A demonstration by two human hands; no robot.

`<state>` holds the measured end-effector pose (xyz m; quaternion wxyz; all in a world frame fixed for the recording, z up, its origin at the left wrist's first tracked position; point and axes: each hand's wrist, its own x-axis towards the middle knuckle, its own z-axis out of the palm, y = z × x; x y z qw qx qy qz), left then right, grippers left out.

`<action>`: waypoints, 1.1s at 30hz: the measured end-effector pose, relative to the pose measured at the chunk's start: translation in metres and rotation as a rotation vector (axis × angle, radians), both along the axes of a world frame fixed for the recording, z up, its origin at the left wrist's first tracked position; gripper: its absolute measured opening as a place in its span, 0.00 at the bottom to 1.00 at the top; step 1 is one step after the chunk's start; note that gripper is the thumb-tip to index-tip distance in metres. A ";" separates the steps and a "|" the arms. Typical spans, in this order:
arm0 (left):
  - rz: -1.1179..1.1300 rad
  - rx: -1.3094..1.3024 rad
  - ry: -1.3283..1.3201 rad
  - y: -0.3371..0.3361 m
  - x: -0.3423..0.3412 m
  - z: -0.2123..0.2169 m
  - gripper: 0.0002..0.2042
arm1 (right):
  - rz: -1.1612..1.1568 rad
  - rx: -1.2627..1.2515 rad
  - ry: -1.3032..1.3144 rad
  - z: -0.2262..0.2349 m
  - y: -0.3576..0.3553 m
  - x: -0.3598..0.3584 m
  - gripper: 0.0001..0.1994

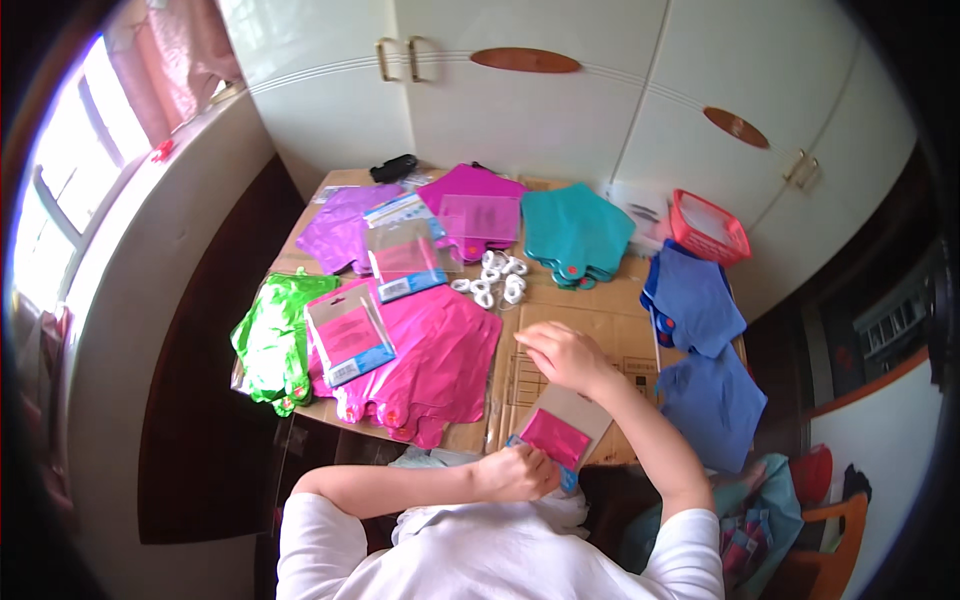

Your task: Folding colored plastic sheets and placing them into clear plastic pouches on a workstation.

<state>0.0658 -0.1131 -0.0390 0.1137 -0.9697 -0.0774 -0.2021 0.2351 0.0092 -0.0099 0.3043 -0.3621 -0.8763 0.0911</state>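
Note:
Near the table's front edge my left hand (517, 472) is closed on the lower end of a flat package (558, 438) with a folded pink foil piece in it and blue at its bottom. Above the package is my right hand (567, 357), bent at the wrist, its fingers drawn together toward the left; whatever they hold, if anything, is too small to make out. To the left lies a stack of shiny pink star-shaped foil balloons (440, 345), with a similar pink package (350, 335) on top. Several small white ribbon rolls (490, 278) sit beyond my right hand.
Cardboard (570, 318) covers the table. Around it lie green (275, 335), purple (350, 225), magenta (470, 185), teal (575, 228) and blue (695, 300) foil balloons. Other clear packages (405, 250) rest at back left, a red basket (708, 228) at back right. White cabinets (530, 110) stand behind.

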 end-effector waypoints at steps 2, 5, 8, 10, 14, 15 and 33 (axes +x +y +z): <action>0.020 -0.043 -0.023 -0.006 -0.009 0.003 0.12 | 0.072 0.075 -0.013 -0.005 0.038 -0.027 0.09; 0.060 -0.115 -0.142 -0.008 -0.024 0.006 0.13 | 0.104 0.196 -0.070 -0.015 0.091 -0.060 0.10; 0.116 -0.130 -0.405 -0.011 -0.044 0.015 0.11 | 0.049 0.253 -0.314 -0.002 0.119 -0.087 0.17; 0.180 -0.156 -0.486 -0.012 -0.060 0.027 0.13 | -0.022 0.402 -0.371 -0.005 0.148 -0.085 0.18; 0.311 -0.277 -0.833 -0.010 -0.088 0.026 0.15 | -0.095 0.377 -0.400 -0.009 0.182 -0.077 0.20; 0.342 -0.322 -0.932 -0.008 -0.095 0.026 0.16 | -0.125 0.366 -0.372 -0.008 0.184 -0.077 0.20; 0.271 -1.271 -2.100 0.014 -0.157 -0.005 0.13 | -0.862 -0.167 -0.380 -0.022 0.222 0.212 0.21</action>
